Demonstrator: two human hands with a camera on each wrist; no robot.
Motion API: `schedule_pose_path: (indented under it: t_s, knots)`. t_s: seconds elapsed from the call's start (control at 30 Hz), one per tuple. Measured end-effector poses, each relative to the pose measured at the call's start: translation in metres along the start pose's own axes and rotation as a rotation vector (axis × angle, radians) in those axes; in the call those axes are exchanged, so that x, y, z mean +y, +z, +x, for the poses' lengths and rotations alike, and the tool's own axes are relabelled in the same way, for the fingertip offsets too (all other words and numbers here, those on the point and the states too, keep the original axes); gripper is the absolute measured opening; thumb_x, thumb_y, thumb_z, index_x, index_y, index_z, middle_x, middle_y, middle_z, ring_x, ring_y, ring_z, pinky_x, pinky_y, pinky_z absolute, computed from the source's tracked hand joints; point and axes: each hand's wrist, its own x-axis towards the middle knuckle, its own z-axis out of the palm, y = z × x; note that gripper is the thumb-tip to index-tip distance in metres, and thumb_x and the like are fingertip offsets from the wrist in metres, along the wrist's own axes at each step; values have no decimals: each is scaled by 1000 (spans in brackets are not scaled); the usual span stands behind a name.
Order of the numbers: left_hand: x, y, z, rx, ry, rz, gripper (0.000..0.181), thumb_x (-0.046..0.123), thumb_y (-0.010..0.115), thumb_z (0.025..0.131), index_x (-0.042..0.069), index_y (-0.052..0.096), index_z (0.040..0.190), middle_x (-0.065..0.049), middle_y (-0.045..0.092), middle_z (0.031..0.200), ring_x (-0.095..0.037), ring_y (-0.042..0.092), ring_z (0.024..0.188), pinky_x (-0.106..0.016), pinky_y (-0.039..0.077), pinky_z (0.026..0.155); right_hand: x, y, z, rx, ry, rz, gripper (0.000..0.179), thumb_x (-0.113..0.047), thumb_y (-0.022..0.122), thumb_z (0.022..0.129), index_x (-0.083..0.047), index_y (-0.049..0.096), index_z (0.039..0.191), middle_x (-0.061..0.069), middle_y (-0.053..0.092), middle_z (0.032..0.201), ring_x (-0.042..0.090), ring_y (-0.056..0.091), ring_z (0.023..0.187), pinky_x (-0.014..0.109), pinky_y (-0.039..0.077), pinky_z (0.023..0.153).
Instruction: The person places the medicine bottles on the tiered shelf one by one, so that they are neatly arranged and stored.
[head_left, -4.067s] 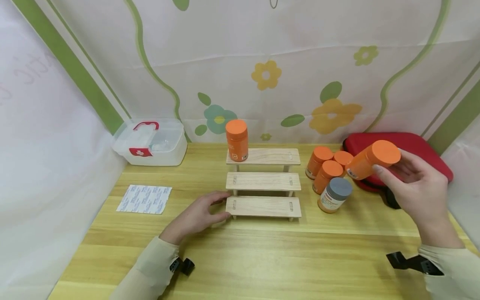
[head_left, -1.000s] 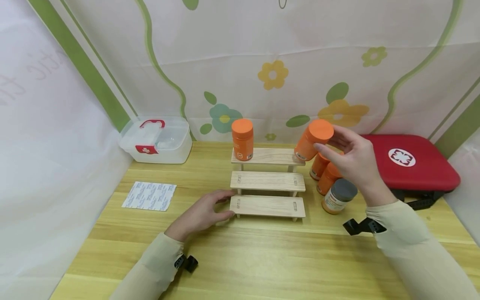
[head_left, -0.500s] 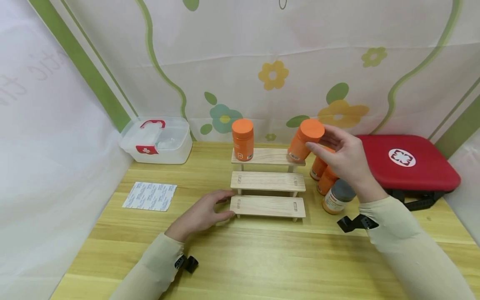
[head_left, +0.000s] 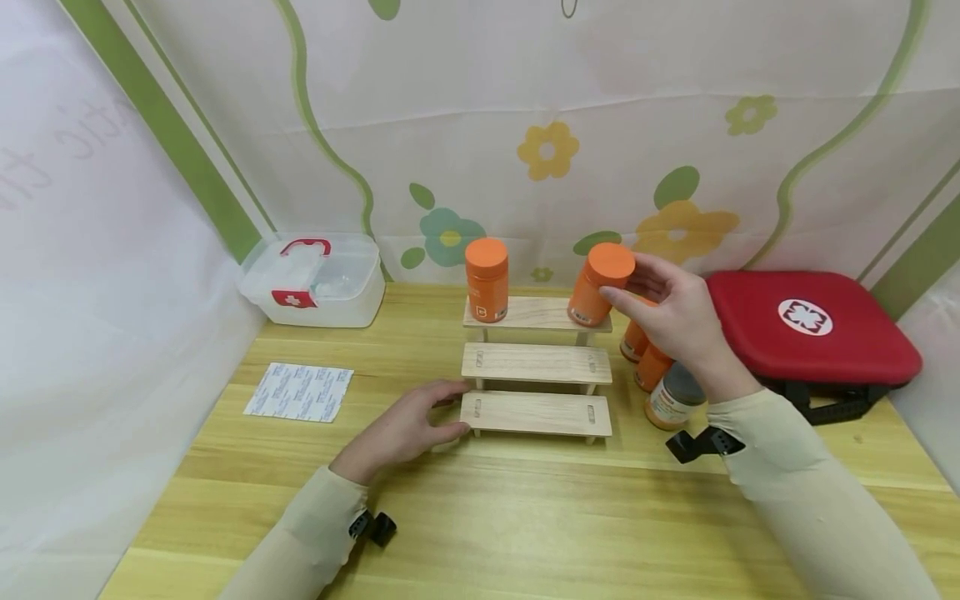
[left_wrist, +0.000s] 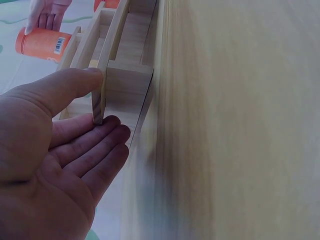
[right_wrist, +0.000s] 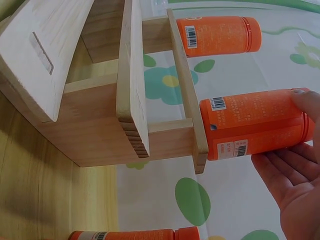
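On the standing orange bottle [head_left: 487, 292] a white letter "B" can be read, and the wrist view shows there also a barcode; it stands upright on the left part of the top step of the three-step wooden stand [head_left: 536, 363]. The held orange bottle [head_left: 594, 292] carries barcodes and small print which I cannot read. The grip of the right hand [head_left: 678, 312] is closed around this bottle, thumb on one side and fingers on the other, with the bottle slightly tilted and its base at the right end of the top step. The left hand [head_left: 401, 423] has a light grip, opened to the width of the lowest step, taking its left end between thumb and index finger. Right of the stand, on the counter [head_left: 525, 525], are more orange bottles [head_left: 651, 368] and a grey-lidded jar [head_left: 672, 400], whose white label is too small to read. The red case [head_left: 810, 321] bears a round white emblem; the translucent box [head_left: 311, 283] has a white cross on its red clasp; the white packet [head_left: 300, 392] has blue printing, not legible.
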Motion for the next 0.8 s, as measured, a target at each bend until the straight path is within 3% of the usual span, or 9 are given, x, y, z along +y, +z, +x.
schedule_pose_path:
  t_s: [0.33, 0.8]
  knots:
    - [-1, 0, 0, -1, 0, 12, 60, 29, 81, 99, 18, 60, 154, -5, 59, 160, -30, 54, 150, -54, 43, 127, -4, 4, 6, -42, 33, -27, 52, -12, 82, 97, -2, 65, 146, 22, 72, 137, -10, 67, 111, 7, 55, 96]
    - [-1, -1, 0, -3, 18, 27, 60, 30, 81, 100, 17, 60, 155, -5, 59, 160, -30, 54, 150, -54, 42, 127, -7, 2, 10, -94, 90, -76, 55, -20, 81, 99, -2, 63, 148, 20, 71, 140, -14, 64, 107, 2, 52, 92]
